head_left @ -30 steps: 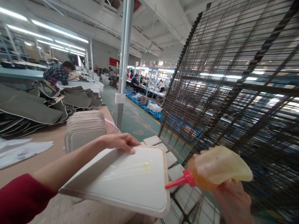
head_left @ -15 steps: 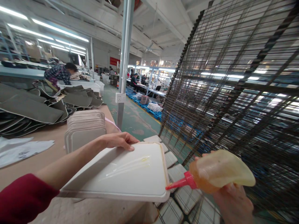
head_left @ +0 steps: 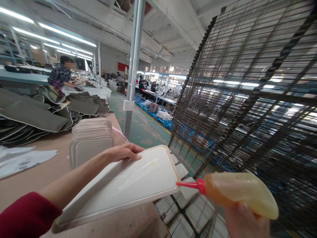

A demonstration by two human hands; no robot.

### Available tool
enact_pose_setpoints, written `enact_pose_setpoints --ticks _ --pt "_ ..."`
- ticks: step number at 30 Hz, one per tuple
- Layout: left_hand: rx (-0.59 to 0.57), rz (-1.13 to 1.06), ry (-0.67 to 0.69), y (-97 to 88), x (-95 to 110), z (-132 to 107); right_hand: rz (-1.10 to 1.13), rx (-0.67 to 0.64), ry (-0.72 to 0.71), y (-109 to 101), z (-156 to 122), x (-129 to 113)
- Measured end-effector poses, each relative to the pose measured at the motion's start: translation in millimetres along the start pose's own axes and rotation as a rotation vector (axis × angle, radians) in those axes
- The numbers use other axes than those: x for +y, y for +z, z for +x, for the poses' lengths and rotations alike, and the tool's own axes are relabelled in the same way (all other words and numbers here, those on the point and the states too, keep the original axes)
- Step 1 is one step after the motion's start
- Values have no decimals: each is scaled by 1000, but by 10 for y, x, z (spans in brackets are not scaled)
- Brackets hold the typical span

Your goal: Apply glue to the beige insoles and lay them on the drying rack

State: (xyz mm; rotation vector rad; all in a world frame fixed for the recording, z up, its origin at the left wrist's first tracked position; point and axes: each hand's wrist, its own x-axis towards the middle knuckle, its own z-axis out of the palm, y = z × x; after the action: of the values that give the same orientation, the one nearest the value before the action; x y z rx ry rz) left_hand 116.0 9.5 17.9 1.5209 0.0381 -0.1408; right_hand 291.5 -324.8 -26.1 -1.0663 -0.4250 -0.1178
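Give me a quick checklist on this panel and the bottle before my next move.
1. Left hand gripping the white panel: ok, thumb on its face near the far edge.
2. Right hand holding the squeeze bottle: ok.
3. Amber liquid in the bottle: ok, visible toward the nozzle end.
4. Red nozzle at the panel's edge: ok, tip near the closest corner.
5. Panel level: not ok, it looks tilted.
6. Amber line along the edge unbroken: cannot tell, too fine.
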Motion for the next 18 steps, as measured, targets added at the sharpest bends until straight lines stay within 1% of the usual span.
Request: enact_pose_setpoints --ticks 4,6,8,10,12,15,18 --pt "52 -55 -6 -13 -112 17 44 100 -25 65 -83 6" --pt "80 -95 0 -5 -163 27 -3 160 -74 75 -132 35" --pt "100 -139 5 10 -204 34 -94 202 -155 65 -172 81" --pt "113 -181 7 27 -237 39 -174 214 -225 51 -200 130" --pt "123 -220 5 37 -269 42 -206 220 -258 47 -219 171" --pt "143 -269 -2 35 -319 43 -224 216 -255 64 -238 221" --pt "172 -296 -8 25 -361 39 -192 200 -211 90 -262 276"
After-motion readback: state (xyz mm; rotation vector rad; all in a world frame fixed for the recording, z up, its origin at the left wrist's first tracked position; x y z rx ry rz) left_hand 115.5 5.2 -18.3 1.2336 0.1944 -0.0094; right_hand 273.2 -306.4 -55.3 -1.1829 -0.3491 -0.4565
